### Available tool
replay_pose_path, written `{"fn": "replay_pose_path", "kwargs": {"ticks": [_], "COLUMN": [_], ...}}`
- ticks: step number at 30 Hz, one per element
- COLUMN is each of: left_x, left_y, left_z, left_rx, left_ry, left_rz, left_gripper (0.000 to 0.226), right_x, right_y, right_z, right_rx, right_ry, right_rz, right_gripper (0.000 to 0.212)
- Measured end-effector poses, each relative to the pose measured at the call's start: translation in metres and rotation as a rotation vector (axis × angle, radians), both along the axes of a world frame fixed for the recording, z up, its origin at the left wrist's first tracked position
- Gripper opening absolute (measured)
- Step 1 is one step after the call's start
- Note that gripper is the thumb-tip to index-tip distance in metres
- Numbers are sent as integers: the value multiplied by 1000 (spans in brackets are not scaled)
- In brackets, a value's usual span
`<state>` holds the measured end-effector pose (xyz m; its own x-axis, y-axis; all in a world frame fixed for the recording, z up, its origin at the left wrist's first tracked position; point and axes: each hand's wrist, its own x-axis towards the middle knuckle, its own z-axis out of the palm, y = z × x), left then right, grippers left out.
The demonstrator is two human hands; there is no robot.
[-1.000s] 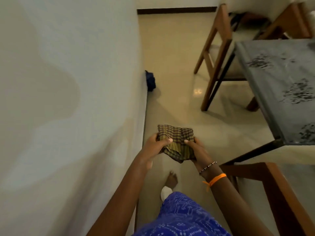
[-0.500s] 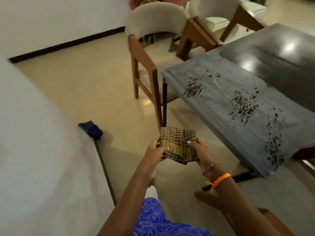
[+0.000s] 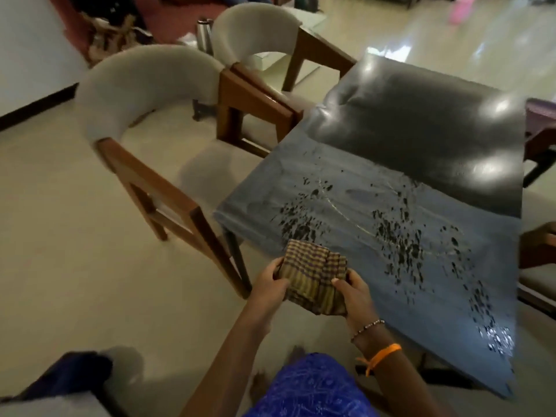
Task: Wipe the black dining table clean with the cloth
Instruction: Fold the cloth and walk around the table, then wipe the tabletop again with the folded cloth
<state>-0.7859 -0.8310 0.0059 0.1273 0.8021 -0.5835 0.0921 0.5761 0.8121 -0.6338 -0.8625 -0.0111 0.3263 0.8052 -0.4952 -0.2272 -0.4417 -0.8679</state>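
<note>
Beside table (image 3: 376, 182), cloth (image 3: 313, 281) (folded) crosswise.

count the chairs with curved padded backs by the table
2: the near chair stands at the table's left side, the far chair directly behind it. Wooden parts at the right edge may belong to more chairs, mostly out of view.

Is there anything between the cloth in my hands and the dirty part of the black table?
Nothing visible does. The cloth is held by the left hand and right hand right at the near edge of the black table. The dark specks lie just beyond it, with no object on that stretch of tabletop.
</note>
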Motion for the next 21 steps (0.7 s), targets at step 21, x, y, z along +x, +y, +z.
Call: {"fn": "replay_pose_path", "kwargs": {"ticks": [21], "left_x": [81], "left_y": [305], "left_z": [1], "left_rx": [208], "left_ry": [93], "left_rz": [11], "left_gripper": [46], "right_x": [70], "right_y": [305], "right_z": [-3], "right_rx": [43], "right_ry": [-65], "right_rz": [-55], "right_gripper": [23]}}
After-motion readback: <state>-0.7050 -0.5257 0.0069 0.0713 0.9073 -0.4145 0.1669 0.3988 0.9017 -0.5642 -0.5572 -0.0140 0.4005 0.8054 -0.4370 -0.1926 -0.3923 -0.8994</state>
